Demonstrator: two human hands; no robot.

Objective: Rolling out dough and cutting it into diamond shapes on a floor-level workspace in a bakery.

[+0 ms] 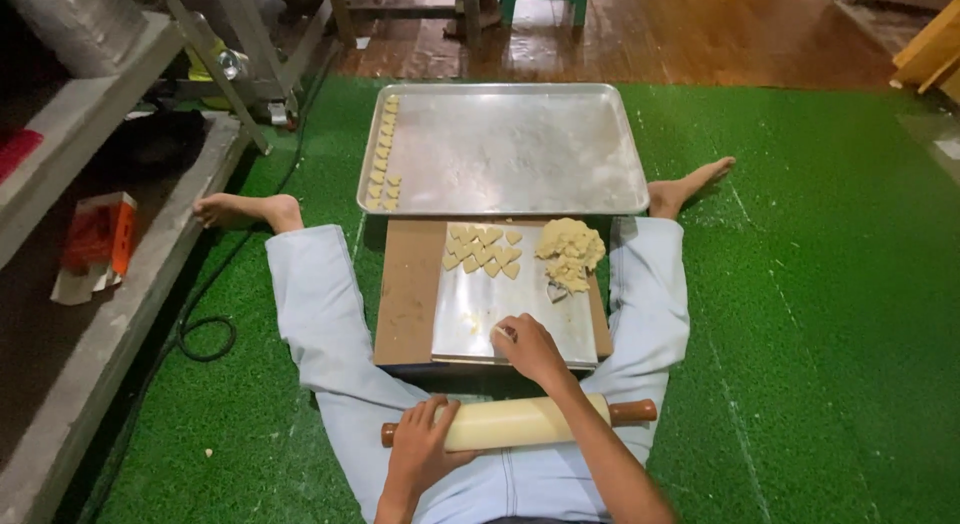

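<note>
Right now your left hand (420,449) grips the rolling pin (520,422) lying three-to-nine across your lap; your right hand (528,349) pinches dough on the steel sheet (480,304), dough lump (570,252) at one o'clock.

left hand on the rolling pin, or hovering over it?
Touching. The head view shows the left hand lying on the rolling pin, fingers draped over its pale barrel near the left handle, no gap visible.

One rolling pin (520,422), one tray (520,149), one board (410,284), one dough lump (570,252), two hands (530,349).
</note>
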